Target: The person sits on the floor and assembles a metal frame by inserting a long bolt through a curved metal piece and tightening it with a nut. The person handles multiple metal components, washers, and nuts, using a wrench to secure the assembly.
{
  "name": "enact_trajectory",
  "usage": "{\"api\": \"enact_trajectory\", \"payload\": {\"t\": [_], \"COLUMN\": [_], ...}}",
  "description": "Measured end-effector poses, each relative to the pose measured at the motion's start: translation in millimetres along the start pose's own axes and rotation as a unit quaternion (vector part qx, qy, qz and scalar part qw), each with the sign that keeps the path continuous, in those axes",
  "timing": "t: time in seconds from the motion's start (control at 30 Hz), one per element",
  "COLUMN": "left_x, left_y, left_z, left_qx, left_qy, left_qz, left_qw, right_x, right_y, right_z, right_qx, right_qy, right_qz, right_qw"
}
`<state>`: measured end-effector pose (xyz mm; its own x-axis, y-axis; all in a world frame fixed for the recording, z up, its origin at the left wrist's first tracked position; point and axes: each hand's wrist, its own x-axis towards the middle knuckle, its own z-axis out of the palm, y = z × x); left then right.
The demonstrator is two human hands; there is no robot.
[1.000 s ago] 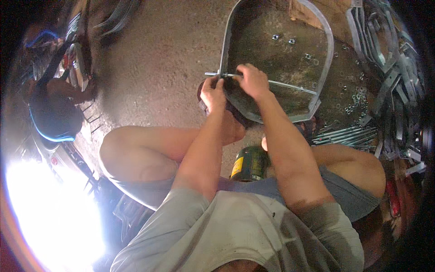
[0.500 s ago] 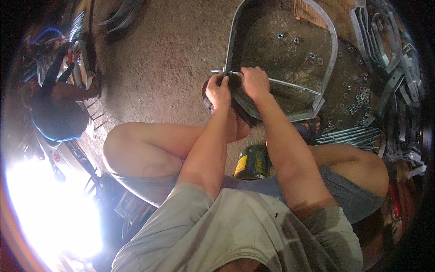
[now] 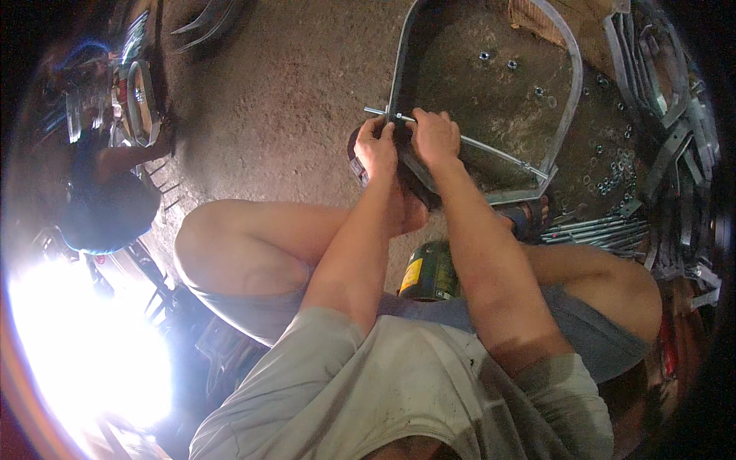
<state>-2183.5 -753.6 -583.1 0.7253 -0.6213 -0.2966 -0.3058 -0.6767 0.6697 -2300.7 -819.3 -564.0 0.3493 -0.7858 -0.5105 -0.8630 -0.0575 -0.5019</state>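
Note:
A large bent flat-metal loop (image 3: 576,73) stands out in front of me. A long threaded rod (image 3: 502,151) crosses its near part, and its left end sticks out past the loop's left side. On the rod, just inside that side, sits a small nut (image 3: 399,116). My left hand (image 3: 376,153) is closed at the loop's left side, its thumb and fingers pinched just below the rod's end. My right hand (image 3: 435,139) closes round the rod right of the nut; its fingertips are partly hidden.
Loose nuts and washers (image 3: 613,170) lie on the floor at right, beside a bundle of threaded rods (image 3: 594,234). Bent metal strips (image 3: 675,100) are stacked at far right. A dark can (image 3: 429,272) stands between my legs. At left a person (image 3: 111,207) crouches near bright glare.
The loop and both hands sit slightly farther right in the picture. The nut shows more plainly between my hands. The person at left has shifted their arms.

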Motion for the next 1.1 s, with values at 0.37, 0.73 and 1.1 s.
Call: {"api": "enact_trajectory", "payload": {"t": [0.37,0.73,1.1], "left_x": [-1.5,-0.1,-8.5], "left_y": [1.8,-9.7,7.9], "left_z": [-3.9,-0.5,-2.9], "left_qx": [0.031,0.014,0.011], "left_qy": [0.016,0.019,0.033], "left_qz": [0.018,0.041,0.050], "left_qw": [0.999,0.999,0.998], "right_x": [23.9,23.0,45.0], "right_y": [10.1,4.5,7.9], "right_z": [-15.9,-11.5,-11.5], "right_qx": [0.123,0.032,0.066], "right_qy": [-0.084,-0.026,-0.144], "right_qz": [-0.016,0.009,0.070], "right_qw": [0.989,0.999,0.985]}}
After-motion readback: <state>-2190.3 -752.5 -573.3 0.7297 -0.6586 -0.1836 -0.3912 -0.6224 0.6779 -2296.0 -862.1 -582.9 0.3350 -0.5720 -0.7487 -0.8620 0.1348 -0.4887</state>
